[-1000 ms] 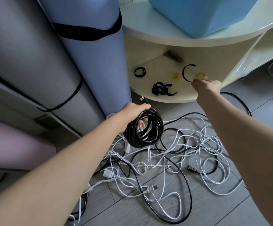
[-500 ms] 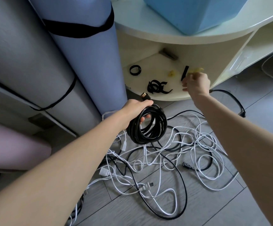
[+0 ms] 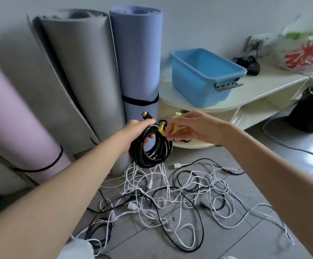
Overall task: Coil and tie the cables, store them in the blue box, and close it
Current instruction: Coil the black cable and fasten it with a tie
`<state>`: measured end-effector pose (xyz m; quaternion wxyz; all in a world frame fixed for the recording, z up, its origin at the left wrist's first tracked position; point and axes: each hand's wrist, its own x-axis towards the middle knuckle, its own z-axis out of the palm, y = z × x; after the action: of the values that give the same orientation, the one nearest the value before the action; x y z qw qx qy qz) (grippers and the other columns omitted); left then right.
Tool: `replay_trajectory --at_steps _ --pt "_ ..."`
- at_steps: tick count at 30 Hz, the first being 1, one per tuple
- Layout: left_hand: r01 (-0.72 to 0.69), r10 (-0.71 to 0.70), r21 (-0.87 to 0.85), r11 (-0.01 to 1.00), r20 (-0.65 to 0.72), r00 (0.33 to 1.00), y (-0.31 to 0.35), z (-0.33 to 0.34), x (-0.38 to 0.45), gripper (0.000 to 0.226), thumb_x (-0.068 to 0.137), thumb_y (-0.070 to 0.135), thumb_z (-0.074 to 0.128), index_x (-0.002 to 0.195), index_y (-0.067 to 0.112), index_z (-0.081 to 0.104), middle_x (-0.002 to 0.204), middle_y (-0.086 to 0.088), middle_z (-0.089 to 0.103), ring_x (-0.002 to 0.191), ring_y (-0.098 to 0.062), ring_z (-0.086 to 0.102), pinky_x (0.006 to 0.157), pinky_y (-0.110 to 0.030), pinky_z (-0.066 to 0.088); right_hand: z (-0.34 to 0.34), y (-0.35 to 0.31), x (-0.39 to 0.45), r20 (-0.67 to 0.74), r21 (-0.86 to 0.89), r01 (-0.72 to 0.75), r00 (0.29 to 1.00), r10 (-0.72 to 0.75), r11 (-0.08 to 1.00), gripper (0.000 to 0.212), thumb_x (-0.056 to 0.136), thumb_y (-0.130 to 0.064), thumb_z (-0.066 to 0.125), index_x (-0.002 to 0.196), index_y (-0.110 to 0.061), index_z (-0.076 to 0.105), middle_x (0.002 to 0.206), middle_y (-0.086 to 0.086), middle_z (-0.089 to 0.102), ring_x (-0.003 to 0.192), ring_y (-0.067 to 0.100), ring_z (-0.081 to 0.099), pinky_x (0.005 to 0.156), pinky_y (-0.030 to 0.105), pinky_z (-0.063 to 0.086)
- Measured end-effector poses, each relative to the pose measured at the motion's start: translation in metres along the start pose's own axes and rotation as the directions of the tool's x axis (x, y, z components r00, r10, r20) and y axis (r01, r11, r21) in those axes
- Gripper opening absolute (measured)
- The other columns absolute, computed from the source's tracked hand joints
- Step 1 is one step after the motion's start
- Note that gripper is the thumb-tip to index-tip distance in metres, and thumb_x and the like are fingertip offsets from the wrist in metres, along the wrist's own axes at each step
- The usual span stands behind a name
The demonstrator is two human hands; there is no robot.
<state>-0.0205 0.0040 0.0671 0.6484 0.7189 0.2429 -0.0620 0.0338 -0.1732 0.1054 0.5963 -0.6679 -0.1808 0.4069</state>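
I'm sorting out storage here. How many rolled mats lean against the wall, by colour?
Pink mat: 1
Grey mat: 1
Blue-violet mat: 1
Total: 3

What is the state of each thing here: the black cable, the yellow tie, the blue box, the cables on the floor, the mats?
Black cable: coiled, held in left hand.
Yellow tie: partly around the coil, pulled by right hand.
Blue box: open, no lid on it.
Floor cables: loose, tangled.
Mats: rolled, upright, strapped.
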Motion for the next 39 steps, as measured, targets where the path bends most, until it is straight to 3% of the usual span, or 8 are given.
replay_trajectory --at_steps 5,9,14,19,25,28,33,39 --pt "-0.079 0.083 -0.073 0.994 0.052 0.995 0.028 -0.017 -0.070 0.028 0.091 0.035 0.056 0.082 0.010 0.065 0.053 0.001 0.065 0.045 -0.007 0.054 0.040 -0.014 0.040 0.053 -0.031 -0.051 -0.164 0.006 0.082 0.983 -0.080 0.997 0.030 0.099 -0.018 0.042 0.082 -0.002 0.060 0.060 0.010 0.065 0.043 0.011 0.060 0.038 0.015 0.045" --pt "-0.094 0.102 -0.134 0.987 0.052 0.993 0.039 -0.017 -0.106 0.030 0.089 0.038 0.057 0.091 0.010 0.066 0.061 -0.002 0.068 0.053 -0.012 0.053 0.042 -0.014 0.041 0.082 -0.038 -0.080 -0.286 -0.086 0.092 0.952 -0.113 0.992 0.031 0.099 -0.016 0.043 0.077 0.001 0.057 0.052 0.011 0.063 0.044 0.017 0.064 0.043 0.019 0.050" --pt "-0.030 0.055 -0.196 0.980 0.125 0.991 0.028 -0.017 -0.131 0.031 0.088 0.041 0.057 0.089 0.011 0.064 0.072 -0.009 0.060 0.047 -0.014 0.047 0.045 -0.018 0.040 0.103 -0.043 -0.101 -0.264 -0.167 0.153 0.945 -0.194 0.974 0.022 0.094 -0.012 0.052 0.080 0.003 0.060 0.074 0.023 0.066 0.060 0.021 0.069 0.066 0.023 0.059" --pt "0.013 0.017 -0.220 0.975 0.134 0.991 0.026 -0.023 -0.133 0.029 0.090 0.039 0.056 0.086 0.011 0.062 0.051 -0.004 0.055 0.036 -0.011 0.047 0.040 -0.014 0.039 0.109 -0.045 -0.094 -0.311 -0.127 0.136 0.935 -0.169 0.983 0.026 0.094 -0.014 0.052 0.082 0.006 0.061 0.084 0.028 0.067 0.078 0.033 0.070 0.077 0.027 0.058" --pt "0.053 -0.006 -0.267 0.962 0.175 0.984 0.023 -0.026 -0.127 0.033 0.089 0.040 0.057 0.096 0.008 0.061 0.082 -0.012 0.057 0.049 -0.013 0.050 0.042 -0.019 0.041 0.103 -0.051 -0.081 -0.282 -0.006 0.179 0.943 -0.174 0.984 0.020 0.094 -0.010 0.052 0.086 0.005 0.064 0.083 0.018 0.067 0.069 0.019 0.070 0.072 0.019 0.057" --pt "0.096 -0.040 -0.260 0.961 0.213 0.976 0.024 -0.022 -0.128 0.031 0.088 0.042 0.058 0.092 0.012 0.061 0.076 -0.007 0.056 0.052 -0.014 0.050 0.043 -0.019 0.041 0.095 -0.051 -0.083 -0.264 -0.191 0.214 0.929 -0.260 0.958 0.011 0.088 -0.003 0.058 0.085 -0.002 0.068 0.076 0.014 0.066 0.063 0.014 0.065 0.065 0.014 0.054" --pt "0.119 -0.024 -0.284 0.951 0.317 0.948 0.029 -0.014 -0.134 0.024 0.091 0.038 0.054 0.087 0.016 0.062 0.072 -0.001 0.057 0.052 -0.009 0.049 0.040 -0.016 0.038 0.080 -0.047 -0.084 -0.318 -0.538 0.149 0.876 -0.364 0.829 0.011 0.078 -0.010 0.072 0.082 -0.019 0.075 0.069 0.007 0.066 0.065 0.020 0.056 0.067 0.026 0.049" --pt "0.092 0.014 -0.239 0.967 0.408 0.913 0.033 -0.008 -0.138 0.021 0.089 0.042 0.052 0.085 0.026 0.064 0.069 0.007 0.061 0.061 -0.008 0.056 0.039 -0.013 0.033 0.074 -0.040 -0.095 -0.281 -0.341 0.227 0.901 -0.329 0.912 0.012 0.084 -0.006 0.064 0.094 -0.009 0.071 0.081 0.006 0.071 0.067 0.007 0.065 0.060 0.015 0.050"
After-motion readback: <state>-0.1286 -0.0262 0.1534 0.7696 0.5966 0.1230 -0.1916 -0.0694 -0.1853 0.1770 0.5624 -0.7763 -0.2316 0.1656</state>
